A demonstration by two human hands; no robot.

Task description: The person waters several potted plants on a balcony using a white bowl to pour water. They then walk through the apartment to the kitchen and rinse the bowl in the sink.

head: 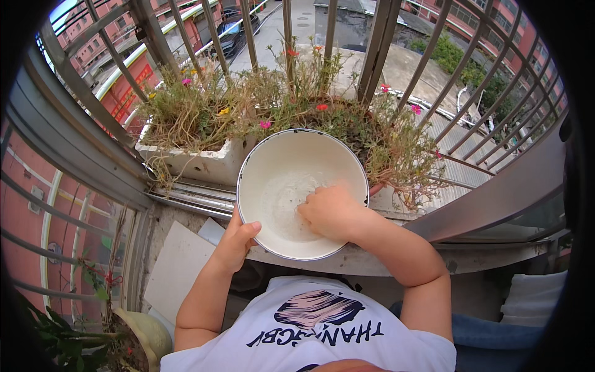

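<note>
A white enamel basin (274, 181) with a dark, chipped rim is held over the window ledge, with clear, rippled water (290, 204) in its bottom. My left hand (237, 239) grips the basin's lower left rim, thumb on top and fingers beneath. My right hand (332, 211) is inside the basin, knuckles up and fingers bent down at the water; the fingertips are partly hidden, and I cannot tell whether they hold anything. Small dark specks show in the water near them. Just beyond the basin grow flowering portulaca plants (320, 116) with red, pink and yellow blooms.
A white foam planter (190, 162) stands at the left on the metal window track (186, 191). Metal security bars (330, 37) rise behind the plants. Pale flat boards (176, 265) lean at the left, above a yellowish flowerpot (151, 332). Folded white fabric (532, 297) is at the right.
</note>
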